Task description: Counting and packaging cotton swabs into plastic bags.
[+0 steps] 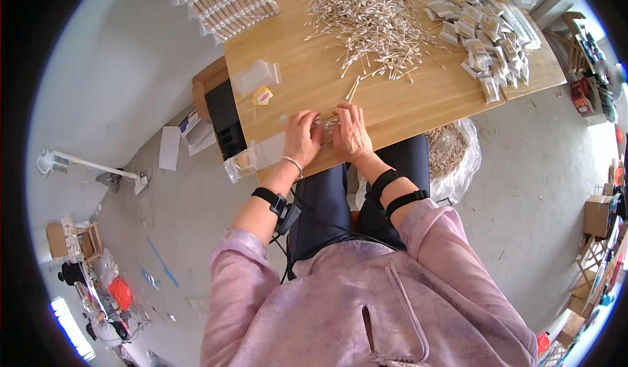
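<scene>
Near the front edge of the wooden table [294, 46], a small bundle of cotton swabs [326, 129] lies between my two hands. My left hand [303, 135] closes on its left end, and my right hand [351, 130] presses in from the right with curled fingers. Beyond them spreads a large loose heap of cotton swabs [373, 20], a few stray ones reaching toward me. Left of my hands rest clear plastic bags [255, 78] and yellow printed cards [262, 96]. A bag holding a yellow card [243, 163] sits at the table's front left corner.
Small filled packets [490, 43] pile up on the table's right. Rows of bagged swabs [222, 0] stand at the far left. A black tray [226, 118] adjoins the left edge. Beside my right knee, a plastic sack of swabs [451, 154] is on the floor.
</scene>
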Demonstrator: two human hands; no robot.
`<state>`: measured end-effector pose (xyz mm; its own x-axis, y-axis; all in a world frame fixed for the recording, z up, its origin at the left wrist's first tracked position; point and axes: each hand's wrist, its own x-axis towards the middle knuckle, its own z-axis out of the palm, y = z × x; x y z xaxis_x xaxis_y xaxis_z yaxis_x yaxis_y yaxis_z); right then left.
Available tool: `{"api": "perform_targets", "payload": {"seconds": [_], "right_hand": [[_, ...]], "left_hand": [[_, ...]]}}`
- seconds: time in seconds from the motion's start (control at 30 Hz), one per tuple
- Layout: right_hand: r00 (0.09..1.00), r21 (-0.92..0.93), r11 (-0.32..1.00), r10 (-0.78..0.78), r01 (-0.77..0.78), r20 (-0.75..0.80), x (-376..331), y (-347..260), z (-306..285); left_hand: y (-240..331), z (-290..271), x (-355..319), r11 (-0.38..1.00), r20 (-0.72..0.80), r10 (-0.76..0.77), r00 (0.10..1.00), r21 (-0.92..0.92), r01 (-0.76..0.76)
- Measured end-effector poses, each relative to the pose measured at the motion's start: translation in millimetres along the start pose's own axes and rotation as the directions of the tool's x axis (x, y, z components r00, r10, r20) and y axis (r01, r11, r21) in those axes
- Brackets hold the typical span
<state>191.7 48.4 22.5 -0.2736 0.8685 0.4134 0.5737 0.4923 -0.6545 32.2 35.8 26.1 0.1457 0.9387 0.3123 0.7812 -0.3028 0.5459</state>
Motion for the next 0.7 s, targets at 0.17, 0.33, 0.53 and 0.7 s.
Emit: {"api": "perform_targets", "payload": {"seconds": [0.17,0.33,0.53,0.7], "right_hand": [[0.994,0.096,0.995,0.034,-0.024,-0.103,2,9,2],[1.0,0.081,0.997,-0.014,0.013,0.008,4,5,3],[0.999,0.36,0.932,-0.025,0.039,-0.043,6,5,13],[0.973,0.491,0.853,0.226,-0.177,-0.041,12,-10,29]], "left_hand": [[21,6,-21,0.995,0.011,-0.008,1.0,0.098,0.007],[8,10,-22,0.998,-0.034,-0.039,0.999,0.04,0.041],[13,11,-22,0.995,-0.054,-0.052,0.997,0.085,0.057],[13,9,-21,0.994,-0.061,-0.072,0.995,0.072,0.077]]}}
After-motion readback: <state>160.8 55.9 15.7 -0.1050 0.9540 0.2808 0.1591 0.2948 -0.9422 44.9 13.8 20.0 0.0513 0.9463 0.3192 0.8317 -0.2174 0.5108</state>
